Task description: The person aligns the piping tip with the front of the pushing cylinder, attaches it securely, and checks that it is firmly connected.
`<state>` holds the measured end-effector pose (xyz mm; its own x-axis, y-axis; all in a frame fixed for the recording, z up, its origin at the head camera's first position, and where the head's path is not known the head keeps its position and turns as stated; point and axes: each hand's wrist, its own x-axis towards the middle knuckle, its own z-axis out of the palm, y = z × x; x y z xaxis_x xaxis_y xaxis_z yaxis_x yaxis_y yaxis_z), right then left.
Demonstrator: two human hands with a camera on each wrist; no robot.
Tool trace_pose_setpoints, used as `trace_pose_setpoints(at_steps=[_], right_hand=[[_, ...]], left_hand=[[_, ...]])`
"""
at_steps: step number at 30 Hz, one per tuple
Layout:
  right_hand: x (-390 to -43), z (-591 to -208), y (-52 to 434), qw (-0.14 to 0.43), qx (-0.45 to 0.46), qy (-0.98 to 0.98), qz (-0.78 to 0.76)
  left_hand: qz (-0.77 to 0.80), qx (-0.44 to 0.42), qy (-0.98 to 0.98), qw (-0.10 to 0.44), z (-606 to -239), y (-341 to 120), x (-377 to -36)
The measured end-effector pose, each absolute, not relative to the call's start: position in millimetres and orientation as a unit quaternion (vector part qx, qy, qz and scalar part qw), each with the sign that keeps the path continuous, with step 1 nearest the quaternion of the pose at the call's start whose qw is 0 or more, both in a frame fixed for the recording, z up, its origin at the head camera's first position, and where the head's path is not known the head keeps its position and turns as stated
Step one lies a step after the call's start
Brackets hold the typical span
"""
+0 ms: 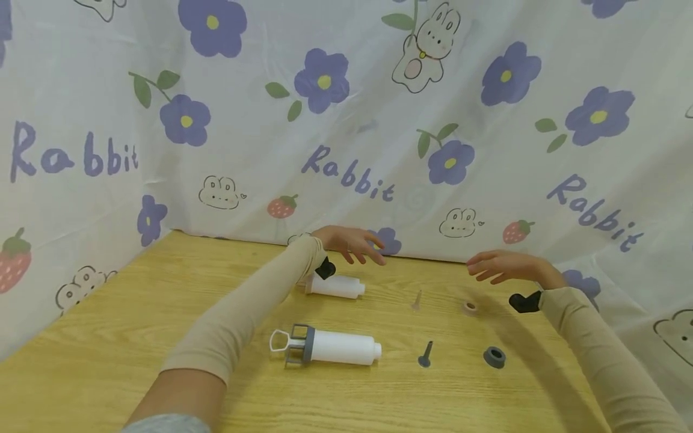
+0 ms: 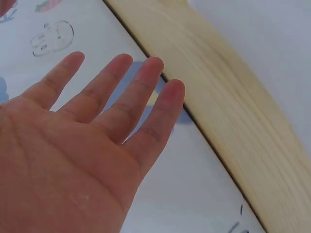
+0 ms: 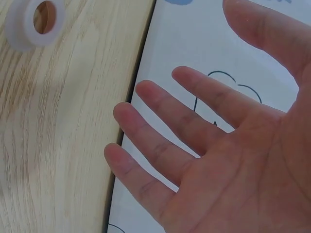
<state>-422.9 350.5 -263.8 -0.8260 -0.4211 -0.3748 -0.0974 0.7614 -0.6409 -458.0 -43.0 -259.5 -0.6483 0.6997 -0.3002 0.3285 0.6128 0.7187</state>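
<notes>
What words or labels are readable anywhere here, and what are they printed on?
"Rabbit": printed in purple on the cloth backdrop, three times: far left, middle and right.
No readable text on the white tubes, the small parts or the table.

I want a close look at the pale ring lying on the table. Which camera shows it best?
The right wrist view: the pale ring fills the top left corner, its hole plain, though its edge is cut off. The head view shows it whole but tiny below the right hand. The left wrist view misses it.
</notes>
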Motion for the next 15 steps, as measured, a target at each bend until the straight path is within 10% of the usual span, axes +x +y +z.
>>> trace_pose_setpoints(at_steps=[15], right_hand=[[-421, -272, 350, 0.312, -0.136, 0.876, -0.341]], left_hand=[[0.387, 0.332, 0.796, 0.325, -273, 2, -450]])
